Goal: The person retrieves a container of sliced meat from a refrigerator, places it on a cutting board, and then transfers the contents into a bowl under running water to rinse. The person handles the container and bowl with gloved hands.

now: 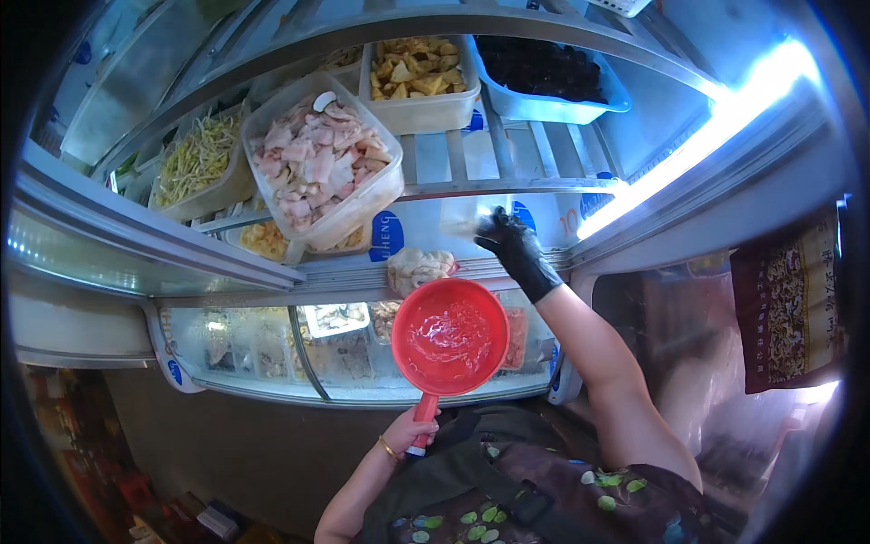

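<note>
My left hand (410, 432) is bare, with a gold bracelet at the wrist. It grips the handle of a red plastic water ladle (450, 336), whose bowl shows a wet, glossy bottom. My right hand (513, 253), in a black glove, reaches over the sill of a refrigerated display cabinet. Its fingertips are at the side of a translucent plastic container (465, 216), partly blurred; whether they grip it cannot be made out. Just beyond the ladle's rim, a bag of pale food (418, 266) rests on the sill.
A tub of sliced pale-pink meat (319, 163) overhangs the slatted metal shelf (499, 146). Around it stand bean sprouts (200, 160), a tub of yellowish chunks (418, 68) and a blue tub of dark food (544, 71). Below is a glass-fronted case (353, 367); a printed bag (781, 313) hangs right.
</note>
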Tool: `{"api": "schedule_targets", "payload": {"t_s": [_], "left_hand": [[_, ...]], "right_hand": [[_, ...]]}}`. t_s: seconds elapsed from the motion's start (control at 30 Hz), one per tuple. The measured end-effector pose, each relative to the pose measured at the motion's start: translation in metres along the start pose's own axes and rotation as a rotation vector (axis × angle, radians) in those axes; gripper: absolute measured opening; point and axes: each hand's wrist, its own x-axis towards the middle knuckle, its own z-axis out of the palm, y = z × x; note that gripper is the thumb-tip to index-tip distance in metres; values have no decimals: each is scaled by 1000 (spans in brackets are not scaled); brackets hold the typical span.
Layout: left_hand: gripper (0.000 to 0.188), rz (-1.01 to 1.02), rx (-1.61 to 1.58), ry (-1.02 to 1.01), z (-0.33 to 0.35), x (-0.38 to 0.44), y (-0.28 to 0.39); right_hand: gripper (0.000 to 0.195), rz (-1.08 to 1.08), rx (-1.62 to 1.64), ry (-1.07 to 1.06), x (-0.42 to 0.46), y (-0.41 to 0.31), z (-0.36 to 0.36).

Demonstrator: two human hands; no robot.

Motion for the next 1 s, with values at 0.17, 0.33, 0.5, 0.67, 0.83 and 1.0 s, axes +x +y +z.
{"api": "schedule_targets", "payload": {"t_s": [0.17, 0.33, 0.5, 0.67, 0.83, 1.0], "left_hand": [[32, -10, -16, -17, 1, 3, 5], [32, 4, -54, -1, 5, -4, 6], [32, 2, -43, -18, 0, 0, 2], [33, -2, -54, -28, 2, 2, 4], [32, 15, -37, -12, -1, -4, 3], [27, 2, -78, 0, 3, -4, 6]], "right_hand": [[30, 490, 528, 52, 51, 39, 30], [24, 611, 230, 122, 37, 24, 9], [28, 631, -561, 100, 21, -7, -108], [17, 308, -790, 385, 19, 2, -130], [17, -132, -1401, 327, -8, -28, -47], [13, -189, -1562, -16, -43, -63, -20]]}}
